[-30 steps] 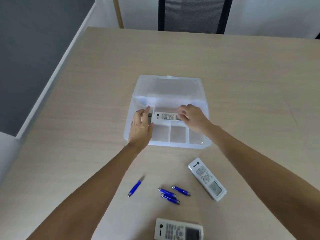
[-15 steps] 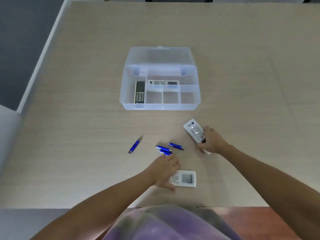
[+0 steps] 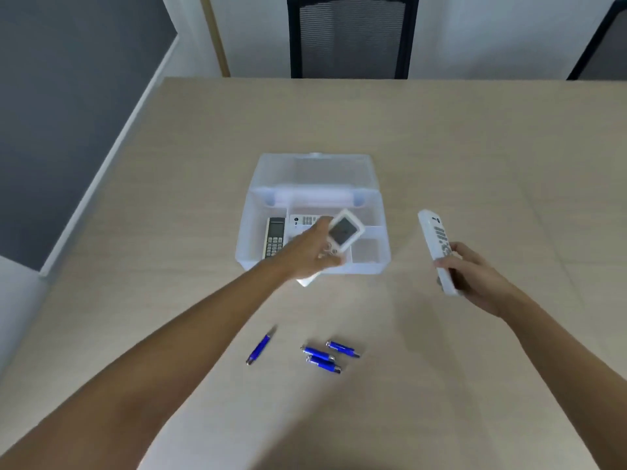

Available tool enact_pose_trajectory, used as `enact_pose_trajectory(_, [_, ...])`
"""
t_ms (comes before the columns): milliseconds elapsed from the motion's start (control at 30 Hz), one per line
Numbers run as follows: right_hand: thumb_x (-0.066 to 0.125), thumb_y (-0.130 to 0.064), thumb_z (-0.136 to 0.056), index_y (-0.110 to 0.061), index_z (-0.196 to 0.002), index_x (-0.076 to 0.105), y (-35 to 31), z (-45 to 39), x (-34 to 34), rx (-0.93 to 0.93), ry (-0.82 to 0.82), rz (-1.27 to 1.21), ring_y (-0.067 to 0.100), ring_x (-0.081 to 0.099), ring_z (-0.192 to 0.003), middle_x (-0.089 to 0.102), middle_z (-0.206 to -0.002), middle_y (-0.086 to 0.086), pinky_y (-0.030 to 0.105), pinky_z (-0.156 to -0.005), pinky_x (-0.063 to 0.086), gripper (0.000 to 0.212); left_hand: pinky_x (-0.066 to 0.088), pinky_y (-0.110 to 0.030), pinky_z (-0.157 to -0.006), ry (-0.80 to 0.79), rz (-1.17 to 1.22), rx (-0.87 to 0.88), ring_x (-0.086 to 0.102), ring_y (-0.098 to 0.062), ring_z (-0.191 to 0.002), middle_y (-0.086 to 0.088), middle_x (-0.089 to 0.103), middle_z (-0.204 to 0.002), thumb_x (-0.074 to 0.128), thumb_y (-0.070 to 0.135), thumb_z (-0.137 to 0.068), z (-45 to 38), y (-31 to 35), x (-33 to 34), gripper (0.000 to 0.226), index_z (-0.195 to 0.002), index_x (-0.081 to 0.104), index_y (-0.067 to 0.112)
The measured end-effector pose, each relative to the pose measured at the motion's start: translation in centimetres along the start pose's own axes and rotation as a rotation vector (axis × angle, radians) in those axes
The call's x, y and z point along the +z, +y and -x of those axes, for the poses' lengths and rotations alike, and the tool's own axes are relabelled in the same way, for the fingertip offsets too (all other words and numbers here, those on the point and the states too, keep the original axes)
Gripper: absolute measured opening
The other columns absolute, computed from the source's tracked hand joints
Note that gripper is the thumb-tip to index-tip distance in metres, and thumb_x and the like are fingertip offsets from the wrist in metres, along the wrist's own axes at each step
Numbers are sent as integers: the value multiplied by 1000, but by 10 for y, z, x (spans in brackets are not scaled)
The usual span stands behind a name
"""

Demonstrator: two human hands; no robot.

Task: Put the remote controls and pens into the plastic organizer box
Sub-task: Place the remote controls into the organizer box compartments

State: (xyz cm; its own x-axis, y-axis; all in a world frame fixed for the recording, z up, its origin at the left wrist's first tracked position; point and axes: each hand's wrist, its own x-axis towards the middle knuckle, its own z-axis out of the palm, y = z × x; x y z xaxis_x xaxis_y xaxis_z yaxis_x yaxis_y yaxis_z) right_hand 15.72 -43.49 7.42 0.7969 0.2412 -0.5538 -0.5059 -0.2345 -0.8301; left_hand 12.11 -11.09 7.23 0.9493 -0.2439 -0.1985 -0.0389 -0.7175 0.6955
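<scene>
The clear plastic organizer box (image 3: 380, 212) stands open mid-table, its lid laid back. A black remote (image 3: 274, 236) lies in its left compartment and a white remote (image 3: 307, 220) lies crosswise in the back one. My left hand (image 3: 307, 257) holds a white remote (image 3: 343, 232) tilted over the box's front. My right hand (image 3: 470, 276) grips another white remote (image 3: 436, 240) in the air, right of the box. Several blue pens lie on the table nearer me: one alone (image 3: 259, 347), and a cluster (image 3: 327, 357).
The tan table (image 3: 475, 164) runs wide on all sides. A black mesh chair (image 3: 351, 35) stands behind its far edge, and a second chair (image 3: 604, 45) shows at the far right. The left table edge borders a grey wall.
Both hands have lifted their white remotes off the table. The left one has moved forward over the box, the right one up beside it. The view has tilted up.
</scene>
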Motion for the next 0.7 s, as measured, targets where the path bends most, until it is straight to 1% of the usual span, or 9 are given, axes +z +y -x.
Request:
enact_pose_trajectory(33, [64,-13,-84,-26,-99,60,-8,-3,-1,-8,-1,-5,22,54,-73,58,-83,-1,36,-70,39,20,43,-33,-73,-6,-14,-37,57,-22,-95,-3,55,-117,68,36,-86,-24,-3,-18,65,-134,30,16])
enact_pose_trajectory(100, [64,-13,-84,-27,-100,60,-21,-12,0,-27,-7,16,21,56,-72,60,-81,-2,34,-67,42,22,45,-37,-79,-45,-70,-97,57,-28,-103,-7,53,-124,65,35,-89,-68,-10,-42,64,-137,27,16])
enact_pose_trajectory(167, [67,-17,-81,-28,-104,59,-28,-22,1,-41,-25,55,18,58,-70,63,-78,-4,31,-62,43,28,49,-45,-89,-105,-162,-106,57,-32,-107,-11,48,-132,61,30,-92,-105,-16,-53,60,-138,25,14])
enact_pose_trajectory(233, [69,-24,-74,-31,-107,58,-30,-34,3,-35,-60,102,12,60,-64,66,-72,-9,26,-57,45,36,50,-51,-92,-181,-248,-103,57,-34,-107,-14,46,-134,58,27,-94,-134,-23,-55,58,-138,24,13])
enact_pose_trajectory(367, [69,-29,-71,-36,-109,57,-32,-65,6,-21,-86,134,8,60,-61,66,-74,-10,20,-53,47,41,50,-49,-91,-393,-323,-116,56,-29,-102,-13,50,-125,56,24,-95,-175,-47,-45,56,-141,24,16])
enact_pose_trajectory(467, [68,-28,-70,-35,-109,56,-30,-86,21,-25,-69,133,7,61,-61,67,-76,-11,21,-53,48,41,47,-51,-97,-542,-354,-149,57,-33,-110,-12,50,-127,55,25,-96,-184,-70,-39,59,-144,23,17])
enact_pose_trajectory(533, [66,-27,-70,-32,-109,54,-26,-98,36,-23,-56,107,9,62,-66,69,-84,-7,21,-53,50,41,49,-48,-96,-622,-346,-167,55,-34,-117,-10,47,-133,52,29,-97,-186,-81,-37,65,-150,14,24])
enact_pose_trajectory(600, [67,-27,-70,-31,-109,53,-21,-106,51,-17,-41,87,13,62,-72,68,-91,-3,21,-55,51,41,47,-46,-96,-659,-404,-170,45,-32,-128,-9,44,-135,48,34,-98,-189,-90,-33,65,-151,11,32])
enact_pose_trajectory(700, [68,-26,-69,-33,-108,52,-18,-113,65,-26,-33,109,9,59,-66,65,-88,-5,20,-51,48,43,33,-51,-109,-609,-569,-191,25,-34,-136,-11,35,-138,42,42,-96,-189,-100,-23,53,-145,21,36])
